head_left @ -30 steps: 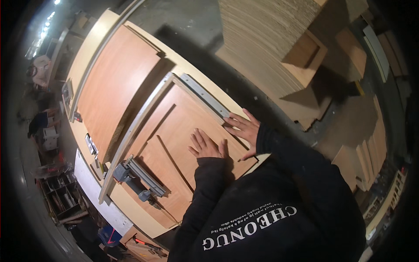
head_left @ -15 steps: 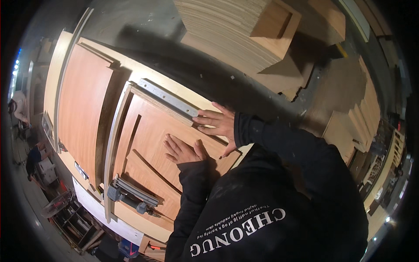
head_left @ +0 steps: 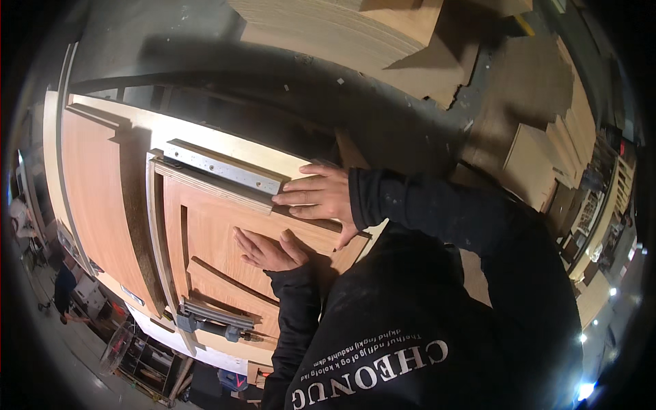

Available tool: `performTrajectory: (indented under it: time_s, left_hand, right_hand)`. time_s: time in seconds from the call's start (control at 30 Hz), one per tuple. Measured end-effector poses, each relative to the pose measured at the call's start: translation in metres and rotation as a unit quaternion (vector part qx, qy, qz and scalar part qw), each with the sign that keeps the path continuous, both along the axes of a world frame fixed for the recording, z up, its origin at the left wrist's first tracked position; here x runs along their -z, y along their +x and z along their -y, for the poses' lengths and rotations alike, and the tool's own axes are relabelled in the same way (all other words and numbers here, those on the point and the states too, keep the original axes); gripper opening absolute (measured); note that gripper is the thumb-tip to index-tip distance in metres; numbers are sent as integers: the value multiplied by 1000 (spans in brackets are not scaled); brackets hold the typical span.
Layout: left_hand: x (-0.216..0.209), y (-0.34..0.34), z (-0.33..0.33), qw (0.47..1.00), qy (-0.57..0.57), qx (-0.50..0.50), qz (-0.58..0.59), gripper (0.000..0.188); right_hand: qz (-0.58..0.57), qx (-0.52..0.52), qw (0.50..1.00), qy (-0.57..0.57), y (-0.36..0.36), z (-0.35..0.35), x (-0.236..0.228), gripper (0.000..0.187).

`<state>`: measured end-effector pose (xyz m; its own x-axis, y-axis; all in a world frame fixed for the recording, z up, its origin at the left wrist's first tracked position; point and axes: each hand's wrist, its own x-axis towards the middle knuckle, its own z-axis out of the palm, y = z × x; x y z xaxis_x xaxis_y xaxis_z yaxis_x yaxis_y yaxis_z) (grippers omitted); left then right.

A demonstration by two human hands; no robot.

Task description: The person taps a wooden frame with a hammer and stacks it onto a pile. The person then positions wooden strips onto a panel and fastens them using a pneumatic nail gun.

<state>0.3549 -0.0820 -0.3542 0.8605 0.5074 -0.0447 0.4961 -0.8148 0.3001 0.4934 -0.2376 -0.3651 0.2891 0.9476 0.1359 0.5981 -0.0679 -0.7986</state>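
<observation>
Metal bar (head_left: 222, 167) by right fingers (head_left: 303, 197), panel (head_left: 215, 222) below

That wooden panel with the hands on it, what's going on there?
A person has both hands at the wooden panel. The left hand is open over its face; I can't tell if it presses. The right hand spreads across one edge, by the right end of a metal bar with holes. A nail gun lies toward the panel's left side, untouched. Another wooden panel lies farther left.
</observation>
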Motion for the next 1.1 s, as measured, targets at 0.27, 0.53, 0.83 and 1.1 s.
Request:
performTrajectory:
  time_s: [0.27,0.53,0.83,1.1]
  left_hand:
    - [-2,0,-5,999,47,13,-22,72]
    - [-11,2,-2,1000,7,3,-4,71]
    - [-15,-16,-19,998,-40,17,37,66]
    - [-52,-188,-207,933,168,-244,203,38]
  right_hand:
    - [-1,17,1000,4,6,-6,-16,91]
    - [142,-42,980,-134,2,-9,-46,84]
    - [179,-43,972,-145,-13,-15,-48,92]
    - [163,-24,979,-118,-5,-6,-51,88]
